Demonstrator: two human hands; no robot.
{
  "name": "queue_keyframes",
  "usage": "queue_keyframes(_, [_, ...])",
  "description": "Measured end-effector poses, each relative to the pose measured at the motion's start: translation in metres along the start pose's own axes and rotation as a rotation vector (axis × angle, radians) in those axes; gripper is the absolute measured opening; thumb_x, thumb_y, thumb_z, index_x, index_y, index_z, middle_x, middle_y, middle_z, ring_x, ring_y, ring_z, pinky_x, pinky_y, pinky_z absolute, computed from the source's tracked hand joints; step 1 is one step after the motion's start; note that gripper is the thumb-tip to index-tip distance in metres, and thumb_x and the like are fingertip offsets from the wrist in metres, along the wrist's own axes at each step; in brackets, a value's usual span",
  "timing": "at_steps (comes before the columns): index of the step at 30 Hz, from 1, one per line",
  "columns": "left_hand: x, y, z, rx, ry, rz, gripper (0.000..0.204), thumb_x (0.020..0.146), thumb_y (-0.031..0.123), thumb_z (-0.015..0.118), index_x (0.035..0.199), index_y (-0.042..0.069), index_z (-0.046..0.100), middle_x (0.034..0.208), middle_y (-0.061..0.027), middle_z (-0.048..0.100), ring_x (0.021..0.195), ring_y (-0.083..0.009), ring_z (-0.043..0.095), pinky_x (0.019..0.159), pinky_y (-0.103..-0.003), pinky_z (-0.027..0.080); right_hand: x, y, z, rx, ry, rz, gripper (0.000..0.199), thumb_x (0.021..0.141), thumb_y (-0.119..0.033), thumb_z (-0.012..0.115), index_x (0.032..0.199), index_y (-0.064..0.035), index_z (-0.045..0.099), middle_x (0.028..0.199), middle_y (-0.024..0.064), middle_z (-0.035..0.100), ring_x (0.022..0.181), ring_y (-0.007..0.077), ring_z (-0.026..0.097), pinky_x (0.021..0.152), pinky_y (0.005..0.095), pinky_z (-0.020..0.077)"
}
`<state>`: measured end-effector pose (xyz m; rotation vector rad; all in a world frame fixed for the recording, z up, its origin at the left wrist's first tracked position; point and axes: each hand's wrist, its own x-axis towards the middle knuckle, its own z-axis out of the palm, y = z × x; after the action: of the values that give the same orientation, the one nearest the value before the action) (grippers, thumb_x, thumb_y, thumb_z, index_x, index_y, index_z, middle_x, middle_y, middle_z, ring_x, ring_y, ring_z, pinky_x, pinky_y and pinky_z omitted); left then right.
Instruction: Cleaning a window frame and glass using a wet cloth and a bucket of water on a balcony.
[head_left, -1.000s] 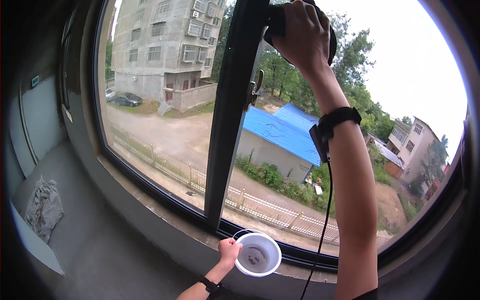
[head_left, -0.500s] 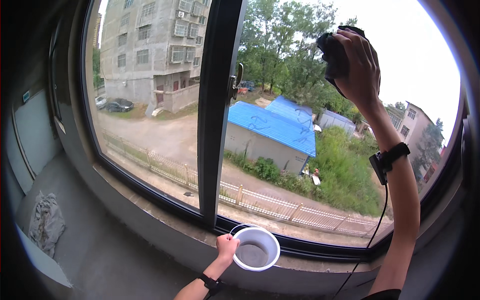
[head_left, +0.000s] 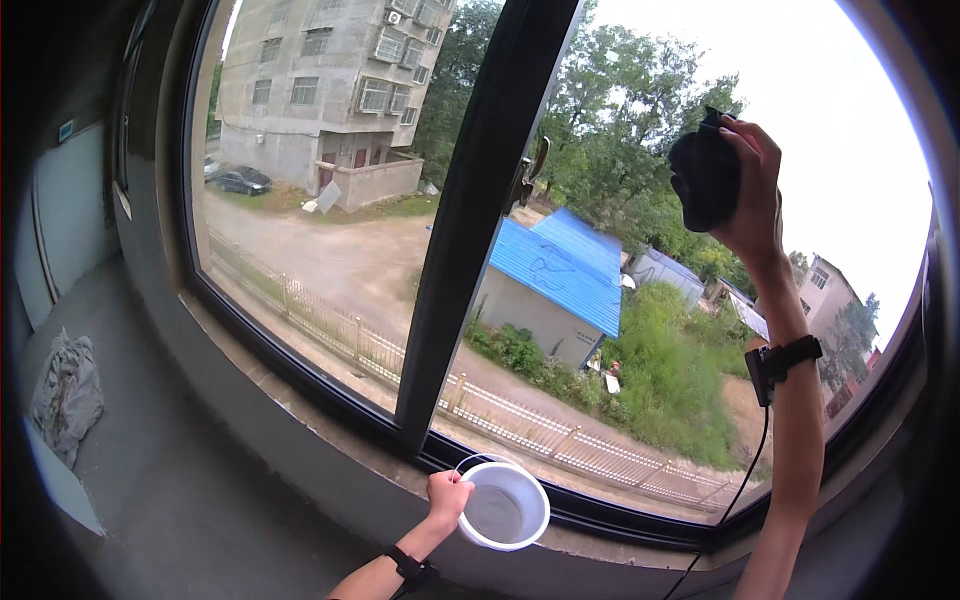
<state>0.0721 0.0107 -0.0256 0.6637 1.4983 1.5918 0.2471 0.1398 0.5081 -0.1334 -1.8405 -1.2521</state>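
Observation:
My right hand [head_left: 757, 195] is raised high at the upper right, its fingers curled round a bunched black cloth [head_left: 705, 175] in front of the window pane [head_left: 640, 330]. Whether the cloth presses on the glass I cannot tell. Low in the middle, my left hand [head_left: 449, 497] is closed on the rim of a white bucket [head_left: 540, 515], beside its thin wire handle. The bucket stays upright by the window ledge, with greyish contents or a grey bottom showing inside.
A thick black window post [head_left: 480, 220] with a metal latch [head_left: 532, 170] stands left of the raised cloth. The narrow sill [head_left: 300, 400] runs below the frame. A crumpled pale sack [head_left: 68, 395] lies on the grey floor at the left. A black cable [head_left: 752, 480] hangs from my right wrist.
My right hand has come down a little with the cloth and turned. My view has tilted, so the window post leans more. The left hand keeps its hold on the bucket.

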Motion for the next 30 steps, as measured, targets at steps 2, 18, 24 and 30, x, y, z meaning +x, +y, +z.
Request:
queue_keyframes(2, [-0.001, -0.001, 0.003, -0.021, 0.000, -0.011, 0.023, 0.062, -0.001, 0.062, 0.050, 0.005, 0.043, 0.050, 0.0022, 0.046, 0.051, -0.0056, 0.039, 0.046, -0.029, 0.032, 0.022, -0.024, 0.019, 0.041, -0.137, -0.052, 0.071, 0.064, -0.023, 0.086, 0.122, -0.0062, 0.051, 0.124, 0.0117, 0.048, 0.101, 0.0297, 0.064, 0.081, 0.0384, 0.0605])
queue_keyframes(18, [-0.002, -0.003, 0.000, -0.135, -0.029, -0.039, 0.021, 0.061, -0.006, 0.060, 0.053, 0.005, 0.044, 0.053, 0.0024, 0.046, 0.050, -0.0055, 0.040, 0.045, -0.026, 0.030, -0.007, -0.057, 0.021, 0.106, -0.224, -0.185, 0.058, 0.065, -0.023, 0.081, 0.113, -0.0039, 0.055, 0.118, 0.0090, 0.052, 0.117, 0.0265, 0.054, 0.107, 0.0375, 0.0449])
queue_keyframes(24, [0.002, -0.004, 0.003, -0.074, -0.033, -0.049, 0.025, 0.060, -0.007, 0.059, 0.052, 0.006, 0.039, 0.053, 0.0034, 0.043, 0.051, -0.0048, 0.037, 0.045, -0.027, 0.029, -0.124, -0.033, -0.067, 0.033, -0.265, -0.006, 0.063, 0.061, -0.028, 0.081, 0.114, -0.0054, 0.055, 0.116, 0.0106, 0.055, 0.119, 0.0309, 0.056, 0.103, 0.0470, 0.0452])
queue_keyframes(30, [0.005, -0.008, 0.003, -0.077, -0.014, -0.049, 0.028, 0.061, -0.007, 0.059, 0.052, 0.007, 0.037, 0.052, 0.0035, 0.041, 0.051, -0.0047, 0.038, 0.046, -0.026, 0.030, -0.188, -0.044, -0.085, -0.083, -0.207, 0.091, 0.057, 0.066, -0.031, 0.078, 0.112, -0.0054, 0.056, 0.110, 0.0111, 0.055, 0.111, 0.0317, 0.059, 0.098, 0.0510, 0.0441])
